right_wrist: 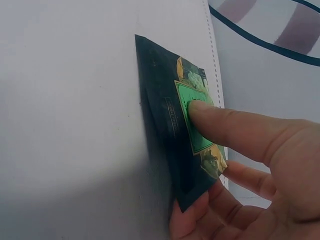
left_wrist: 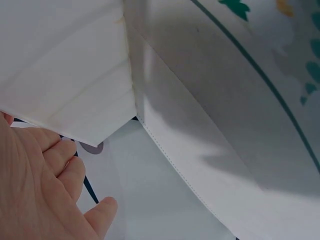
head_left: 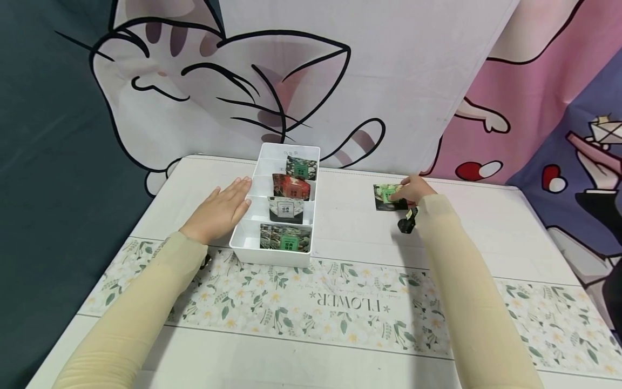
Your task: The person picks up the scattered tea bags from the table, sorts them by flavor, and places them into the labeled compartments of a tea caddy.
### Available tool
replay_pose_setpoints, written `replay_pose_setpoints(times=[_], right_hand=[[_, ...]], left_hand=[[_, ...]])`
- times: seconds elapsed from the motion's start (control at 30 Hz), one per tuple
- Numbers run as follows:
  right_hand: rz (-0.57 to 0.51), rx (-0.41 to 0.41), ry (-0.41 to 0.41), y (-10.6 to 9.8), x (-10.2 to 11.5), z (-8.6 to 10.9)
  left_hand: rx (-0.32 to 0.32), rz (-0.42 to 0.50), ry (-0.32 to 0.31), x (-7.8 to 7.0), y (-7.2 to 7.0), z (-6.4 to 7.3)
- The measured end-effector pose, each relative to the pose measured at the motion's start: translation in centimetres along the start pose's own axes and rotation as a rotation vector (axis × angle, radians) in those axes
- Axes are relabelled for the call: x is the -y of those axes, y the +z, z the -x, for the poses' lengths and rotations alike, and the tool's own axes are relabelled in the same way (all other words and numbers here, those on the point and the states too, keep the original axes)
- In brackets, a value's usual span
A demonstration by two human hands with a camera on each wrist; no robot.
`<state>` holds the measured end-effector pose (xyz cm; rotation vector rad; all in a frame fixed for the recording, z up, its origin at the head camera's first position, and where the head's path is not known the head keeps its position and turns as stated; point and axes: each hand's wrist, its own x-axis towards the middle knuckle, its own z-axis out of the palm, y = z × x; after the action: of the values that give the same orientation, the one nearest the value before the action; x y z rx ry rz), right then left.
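My right hand [head_left: 416, 190] pinches a dark sachet with a green label [head_left: 384, 196] at the table's right. In the right wrist view the thumb presses on the label of the sachet [right_wrist: 165, 115], with fingers behind its lower edge. My left hand [head_left: 217, 212] lies with straight fingers along the left rim of a white divided box [head_left: 272, 257]. Upright in its compartments stand a green sachet [head_left: 301, 168] at the back, a red sachet [head_left: 290, 187], a white-and-black sachet [head_left: 285, 210], and several green-labelled sachets [head_left: 286, 239] in front.
The white table [head_left: 359, 237] carries a flower-printed band [head_left: 272, 302] across it. Behind its far edge hangs a cloth [head_left: 408, 81] with a cartoon cat. A dark green curtain [head_left: 48, 162] borders the left side.
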<state>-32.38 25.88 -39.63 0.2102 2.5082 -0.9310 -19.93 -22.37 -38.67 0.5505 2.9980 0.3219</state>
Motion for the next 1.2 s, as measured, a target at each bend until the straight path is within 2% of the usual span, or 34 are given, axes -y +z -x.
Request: replay_pose_setpoints(times=[0.13, 0.43, 0.73, 0.9, 1.2], right_hand=[[-0.012, -0.005, -0.009, -0.1, 0.0, 0.2], [-0.092, 0.009, -0.035, -0.2, -0.7, -1.1], [-0.266, -0.074, -0.038, 0.3, -0.5, -0.8], [-0.351, -0.098, -0.084, 0.5, -0.7, -1.0], [-0.407, -0.148, -0.214, 1.0, -1.3, -0.5]], left_hand=[[0.001, -0.002, -0.004, 0.0, 0.0, 0.0], [0.0, 0.004, -0.002, 0.1, -0.1, 0.0], [0.005, -0.002, -0.003, 0.1, -0.1, -0.1], [0.003, 0.003, -0.001, 0.0, -0.1, -0.1], [0.001, 0.008, 0.001, 0.0, 0.0, -0.1]])
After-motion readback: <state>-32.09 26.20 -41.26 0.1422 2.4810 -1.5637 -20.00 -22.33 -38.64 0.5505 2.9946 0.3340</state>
